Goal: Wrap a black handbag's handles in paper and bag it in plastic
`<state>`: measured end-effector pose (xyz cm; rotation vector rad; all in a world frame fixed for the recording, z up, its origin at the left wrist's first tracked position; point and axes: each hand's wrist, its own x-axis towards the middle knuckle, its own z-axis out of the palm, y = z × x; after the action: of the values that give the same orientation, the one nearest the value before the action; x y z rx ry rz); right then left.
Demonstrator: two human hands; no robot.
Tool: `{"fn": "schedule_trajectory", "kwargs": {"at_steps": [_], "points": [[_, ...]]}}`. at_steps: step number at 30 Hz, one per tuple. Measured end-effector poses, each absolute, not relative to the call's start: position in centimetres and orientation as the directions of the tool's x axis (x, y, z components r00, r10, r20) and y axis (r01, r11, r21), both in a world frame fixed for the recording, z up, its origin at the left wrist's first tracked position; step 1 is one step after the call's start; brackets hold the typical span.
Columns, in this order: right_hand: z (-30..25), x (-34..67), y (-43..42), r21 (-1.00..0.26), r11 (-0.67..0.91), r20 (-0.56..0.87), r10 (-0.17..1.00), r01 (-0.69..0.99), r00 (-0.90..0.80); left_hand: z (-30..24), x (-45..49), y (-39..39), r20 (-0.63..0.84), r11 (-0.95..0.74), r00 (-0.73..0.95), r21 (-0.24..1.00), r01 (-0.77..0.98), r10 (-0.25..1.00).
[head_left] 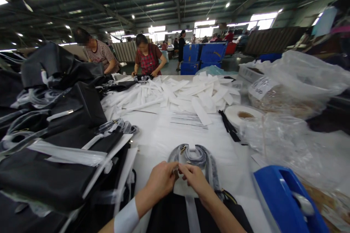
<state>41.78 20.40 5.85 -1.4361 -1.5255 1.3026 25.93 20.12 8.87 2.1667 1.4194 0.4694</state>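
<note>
My left hand (pixel 161 181) and my right hand (pixel 194 179) meet at the fingertips just in front of me, both pinched on a small metal fitting (pixel 176 173) of a black bag (pixel 175 214) that lies at the table's near edge. A grey wrapped strap (pixel 197 154) loops away from the fitting over the white table cover (pixel 164 134). A white strip (pixel 191 211) runs down the bag's front. A white cuff covers my left wrist.
Black bags with wrapped handles (pixel 62 142) are heaped at left. White paper strips (pixel 186 94) pile mid-table, with a tape roll (pixel 242 114) and clear plastic bags (pixel 290 87) at right. A blue tape dispenser (pixel 284 200) sits near right. Two people (pixel 147 58) work at the far end.
</note>
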Motion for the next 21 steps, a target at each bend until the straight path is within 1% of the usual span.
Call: {"fn": "schedule_trajectory", "kwargs": {"at_steps": [1, 3, 5, 8, 10, 13, 17, 19, 21], "points": [[6.1, 41.9, 20.2, -0.949, -0.124, -0.176, 0.971, 0.290, -0.162, 8.8, 26.2, 20.0, 0.011, -0.351, 0.413, 0.545, 0.761, 0.911], [6.5, 42.6, 19.4, -0.953, -0.160, -0.194, 0.975, 0.258, -0.111, 8.3, 26.4, 19.5, 0.003, -0.352, 0.412, 0.527, 0.774, 0.911], [6.7, 43.7, 18.3, -0.950, -0.190, -0.204, 0.978, 0.247, -0.032, 7.2, 26.3, 19.3, -0.036, -0.309, 0.396, 0.563, 0.767, 0.917], [6.8, 45.4, 17.0, -0.940, -0.240, -0.224, 0.970, 0.243, 0.091, 5.1, 26.0, 19.8, -0.129, -0.261, 0.441, 0.648, 0.716, 0.888], [6.8, 45.7, 16.7, -0.935, -0.263, -0.235, 0.962, 0.237, 0.140, 4.2, 25.9, 20.0, -0.175, -0.223, 0.438, 0.664, 0.714, 0.882], [6.7, 44.7, 16.9, -0.936, -0.272, -0.248, 0.960, 0.224, 0.127, 4.6, 26.0, 19.4, -0.186, -0.169, 0.402, 0.695, 0.699, 0.897], [6.0, 42.1, 18.1, -0.936, -0.274, -0.275, 0.961, 0.220, 0.028, 6.2, 26.5, 18.6, -0.119, -0.157, 0.419, 0.809, 0.566, 0.900], [5.5, 41.3, 18.7, -0.931, -0.282, -0.292, 0.956, 0.230, -0.009, 6.4, 26.7, 18.8, -0.088, -0.177, 0.407, 0.804, 0.568, 0.909], [4.9, 41.0, 19.1, -0.922, -0.297, -0.310, 0.951, 0.250, -0.015, 6.2, 26.7, 19.2, -0.067, -0.201, 0.384, 0.763, 0.615, 0.921]]}}
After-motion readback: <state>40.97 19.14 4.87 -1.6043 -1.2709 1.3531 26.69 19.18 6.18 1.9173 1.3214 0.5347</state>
